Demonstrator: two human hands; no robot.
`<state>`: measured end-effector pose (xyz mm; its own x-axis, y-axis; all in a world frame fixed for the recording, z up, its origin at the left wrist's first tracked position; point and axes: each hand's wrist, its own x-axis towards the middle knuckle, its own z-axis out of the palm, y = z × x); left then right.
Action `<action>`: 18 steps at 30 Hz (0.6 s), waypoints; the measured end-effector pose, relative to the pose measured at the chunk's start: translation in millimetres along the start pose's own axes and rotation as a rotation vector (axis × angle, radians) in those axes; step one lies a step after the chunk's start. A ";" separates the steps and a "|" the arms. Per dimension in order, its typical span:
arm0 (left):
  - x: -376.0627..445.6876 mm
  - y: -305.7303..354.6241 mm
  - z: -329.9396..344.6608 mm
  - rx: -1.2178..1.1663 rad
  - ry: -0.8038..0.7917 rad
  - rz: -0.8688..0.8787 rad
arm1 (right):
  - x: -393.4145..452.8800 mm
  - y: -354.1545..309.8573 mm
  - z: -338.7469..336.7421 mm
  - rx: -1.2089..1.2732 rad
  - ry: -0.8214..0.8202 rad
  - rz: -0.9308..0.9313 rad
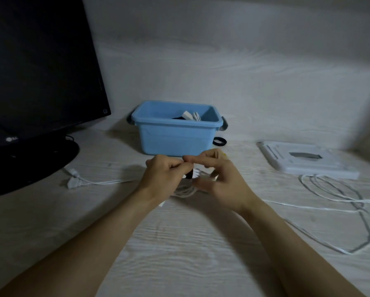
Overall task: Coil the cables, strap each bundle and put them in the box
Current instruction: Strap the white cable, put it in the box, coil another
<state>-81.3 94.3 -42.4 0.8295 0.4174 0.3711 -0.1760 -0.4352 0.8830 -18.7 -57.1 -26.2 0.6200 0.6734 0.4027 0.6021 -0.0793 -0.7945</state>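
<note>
Both hands up over a white cable coil (185, 187), right in front of the blue plastic box (175, 133). Left hand (164, 174) curled, pinching something at the fingertips, looks like the black strap (189, 174) around the bundle. Right hand (222, 179) meeting it with thumb and forefinger, other fingers loosely bent; can't tell exactly what's gripped, too blurry. Already some cable inside the box. Loose white cable (340, 198) sprawled off right near a white lid (308, 161), spare black strap loop (219, 141) beside the box, monitor (36, 71) on the left.
</note>
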 end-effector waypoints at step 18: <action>6.4 12.7 -1.5 -0.266 0.092 -0.307 | 2.6 10.6 15.8 -0.093 0.216 -0.314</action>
<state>-79.0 92.6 -28.4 0.8162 0.5704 0.0925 -0.0686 -0.0633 0.9956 -18.7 -44.6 -40.7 0.4839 0.5057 0.7142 0.8163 0.0333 -0.5767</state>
